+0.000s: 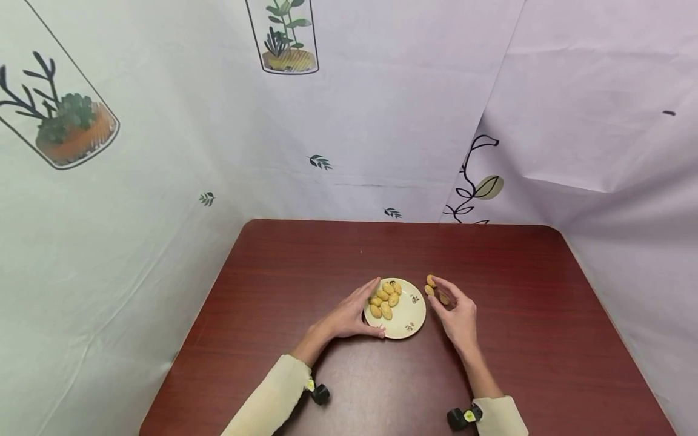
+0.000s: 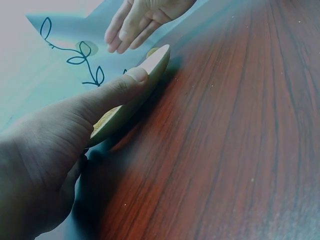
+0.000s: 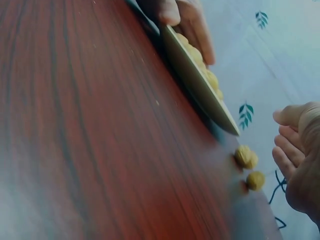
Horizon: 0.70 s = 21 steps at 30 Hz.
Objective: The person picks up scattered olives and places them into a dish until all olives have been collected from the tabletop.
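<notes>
A cream plate [image 1: 406,318] with small printed flowers holds several tan, oval, walnut-like nuts [image 1: 386,310] on its left half. My left hand [image 1: 351,313] grips the plate's left side, its thumb [image 2: 117,90] lying over the near rim and the fingers reaching round to the back. To the right of the plate, three more nuts [image 1: 444,299] lie on the table. My right hand [image 1: 459,316] hovers over them, thumb and forefinger spread apart. In the right wrist view, two loose nuts [image 3: 255,180] sit below the hand, and a gap shows between them and its fingers.
The reddish-brown wooden table [image 1: 272,266] has rounded far corners. Pale cloth walls [image 1: 349,133] printed with plants stand along its back and sides. A small black device is strapped at each wrist, the right one [image 1: 463,418] close over the near part of the table.
</notes>
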Each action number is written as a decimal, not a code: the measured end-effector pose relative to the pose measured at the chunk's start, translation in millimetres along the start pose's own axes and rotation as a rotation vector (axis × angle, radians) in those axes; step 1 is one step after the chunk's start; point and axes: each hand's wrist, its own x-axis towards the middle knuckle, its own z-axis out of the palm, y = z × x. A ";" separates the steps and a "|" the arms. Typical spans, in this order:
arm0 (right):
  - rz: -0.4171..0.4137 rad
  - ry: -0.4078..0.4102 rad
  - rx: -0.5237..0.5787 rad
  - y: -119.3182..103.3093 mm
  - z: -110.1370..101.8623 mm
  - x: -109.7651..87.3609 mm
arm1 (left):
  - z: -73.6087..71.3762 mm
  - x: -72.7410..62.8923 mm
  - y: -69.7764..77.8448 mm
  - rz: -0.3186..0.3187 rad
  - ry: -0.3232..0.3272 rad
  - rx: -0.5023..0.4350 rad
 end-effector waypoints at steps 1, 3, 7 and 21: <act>0.002 0.004 0.001 0.6 -2.1 0.6 | 0.0 0.0 0.1 -0.002 -0.002 -0.001; 0.013 0.009 -0.008 2.4 -6.1 1.8 | 0.3 0.2 -0.1 -0.004 -0.002 -0.002; 0.028 0.000 -0.031 12.4 -13.5 2.9 | 0.0 0.7 0.2 -0.012 -0.007 -0.010; 0.131 -0.071 -0.175 61.5 -22.4 3.2 | 1.0 1.3 -0.4 -0.018 -0.004 -0.013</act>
